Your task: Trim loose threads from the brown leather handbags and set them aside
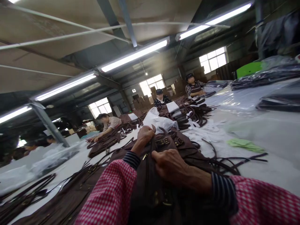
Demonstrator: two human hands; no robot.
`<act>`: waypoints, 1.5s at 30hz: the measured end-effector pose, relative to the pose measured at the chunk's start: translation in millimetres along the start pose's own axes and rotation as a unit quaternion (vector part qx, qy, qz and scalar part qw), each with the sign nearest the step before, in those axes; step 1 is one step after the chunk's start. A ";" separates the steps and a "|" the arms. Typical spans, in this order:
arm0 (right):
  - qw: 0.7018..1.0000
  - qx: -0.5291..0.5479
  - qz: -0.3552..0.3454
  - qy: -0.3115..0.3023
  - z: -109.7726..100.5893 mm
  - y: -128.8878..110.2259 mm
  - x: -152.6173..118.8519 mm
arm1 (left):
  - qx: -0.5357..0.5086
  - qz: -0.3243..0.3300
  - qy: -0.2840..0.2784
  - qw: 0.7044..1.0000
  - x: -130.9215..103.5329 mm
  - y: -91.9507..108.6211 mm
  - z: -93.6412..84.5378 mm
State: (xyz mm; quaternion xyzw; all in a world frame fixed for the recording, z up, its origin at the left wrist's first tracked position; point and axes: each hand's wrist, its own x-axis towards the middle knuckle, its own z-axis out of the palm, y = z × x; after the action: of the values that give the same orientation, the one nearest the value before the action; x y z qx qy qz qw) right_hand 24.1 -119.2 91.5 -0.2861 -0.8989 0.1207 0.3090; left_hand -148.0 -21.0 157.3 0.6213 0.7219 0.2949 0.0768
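In front of me a dark brown piece [142, 181] with brass buckles and straps lies on the work table; whether it is a bag or a garment I cannot tell. My left hand [145, 135] is closed at its far part, on a narrow brown strap [152, 145]. Closer to me, my right hand [172, 164] is closed with thumb and forefinger pinched on the same strap. Beside the hands is a row of brass-fitted buckles [163, 141]. A brass fitting [167, 203] also shows low on the piece, in shadow.
More brown pieces [77, 187] spread to the left. A white plastic bag [157, 120] sits just beyond my hands. Loose straps [225, 162], a green cloth [245, 144] and plastic-wrapped stacks [264, 76] lie to the right. Several people work across the table, one reaching an arm [100, 135].
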 end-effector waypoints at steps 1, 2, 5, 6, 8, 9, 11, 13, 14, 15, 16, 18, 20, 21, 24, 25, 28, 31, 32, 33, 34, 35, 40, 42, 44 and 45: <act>0.998 0.068 0.013 0.003 -2.7 7.8 1.1 | -0.054 -0.012 0.012 0.998 -2.6 -6.7 0.4; 0.989 0.144 0.024 0.006 -5.0 17.0 3.2 | -0.113 -0.026 0.022 0.993 -5.7 -13.5 0.7; 0.944 0.322 0.069 0.031 -7.0 49.2 17.2 | -0.279 -0.065 0.025 0.958 -14.3 -31.4 2.4; 0.933 0.345 0.093 0.044 -6.1 59.6 24.6 | -0.324 -0.075 0.020 0.943 -16.2 -36.0 3.5; 0.921 0.359 0.137 0.069 -3.3 76.3 42.5 | -0.396 -0.090 0.011 0.914 -17.7 -42.9 6.3; 0.916 0.362 0.153 0.078 -1.9 81.6 52.5 | -0.424 -0.096 0.009 0.900 -17.6 -45.3 7.8; 0.909 0.367 0.177 0.087 0.5 85.7 72.1 | -0.468 -0.108 0.009 0.877 -16.8 -48.6 10.4; 0.904 0.371 0.193 0.089 2.7 82.5 88.3 | -0.500 -0.116 0.013 0.858 -16.3 -50.4 12.3; 0.902 0.373 0.199 0.087 4.1 79.3 93.9 | -0.512 -0.118 0.015 0.850 -16.5 -50.9 13.0; 0.900 0.377 0.203 0.081 5.8 75.9 97.6 | -0.522 -0.119 0.017 0.844 -17.0 -51.1 13.8; 0.897 0.386 0.206 0.069 7.7 72.5 99.1 | -0.530 -0.117 0.019 0.839 -17.7 -51.1 14.6; 0.890 0.405 0.203 0.042 10.9 67.0 95.6 | -0.539 -0.115 0.023 0.834 -19.3 -50.3 16.3; 0.891 0.411 0.195 0.018 10.8 63.1 83.6 | -0.541 -0.113 0.027 0.833 -20.1 -48.7 18.2; 0.892 0.407 0.194 0.018 8.5 61.2 75.0 | -0.539 -0.112 0.028 0.834 -20.0 -47.8 19.2; 0.896 0.383 0.220 0.041 -6.8 52.1 41.0 | -0.531 -0.108 0.030 0.840 -17.7 -45.4 22.8; 0.895 0.380 0.229 0.037 -13.6 47.3 27.8 | -0.527 -0.106 0.032 0.843 -16.7 -44.8 24.2; 0.891 0.379 0.244 -0.054 -31.2 28.7 -13.3 | -0.507 -0.093 0.043 0.856 -16.2 -42.7 29.3; 0.889 0.348 0.254 -0.153 -36.6 12.4 -47.2 | -0.470 -0.065 0.037 0.880 -17.9 -37.3 33.3; 0.892 0.339 0.252 -0.164 -36.2 9.0 -54.3 | -0.458 -0.057 0.028 0.887 -18.5 -34.1 33.2; 0.894 0.334 0.247 -0.168 -35.2 6.6 -58.9 | -0.440 -0.046 0.019 0.897 -19.2 -29.9 31.8; 0.895 0.335 0.242 -0.167 -34.2 5.2 -61.1 | -0.408 -0.026 0.011 0.913 -20.7 -24.5 28.6; 0.894 0.342 0.239 -0.164 -33.4 4.5 -61.1 | -0.359 0.006 0.006 0.933 -24.0 -17.8 23.4; 0.860 0.425 0.258 -0.110 -30.0 4.2 -51.6 | -0.051 0.300 -0.112 0.946 -95.2 29.7 -31.4; 0.841 0.466 0.259 -0.088 -27.3 2.4 -49.7 | 0.027 0.381 -0.193 0.904 -151.3 47.5 -57.3; 0.821 0.499 0.269 -0.069 -25.1 -1.5 -48.3 | 0.094 0.440 -0.273 0.851 -211.1 56.7 -76.0; 0.811 0.510 0.280 -0.058 -24.5 -4.2 -47.1 | 0.126 0.461 -0.289 0.829 -238.2 56.9 -81.4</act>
State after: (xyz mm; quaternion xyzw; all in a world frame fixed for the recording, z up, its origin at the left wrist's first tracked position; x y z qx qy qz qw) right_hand 68.0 -149.3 89.3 -0.3189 -0.6053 0.6598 0.3109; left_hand -87.0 -269.2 192.3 0.9432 0.3269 0.0093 0.0585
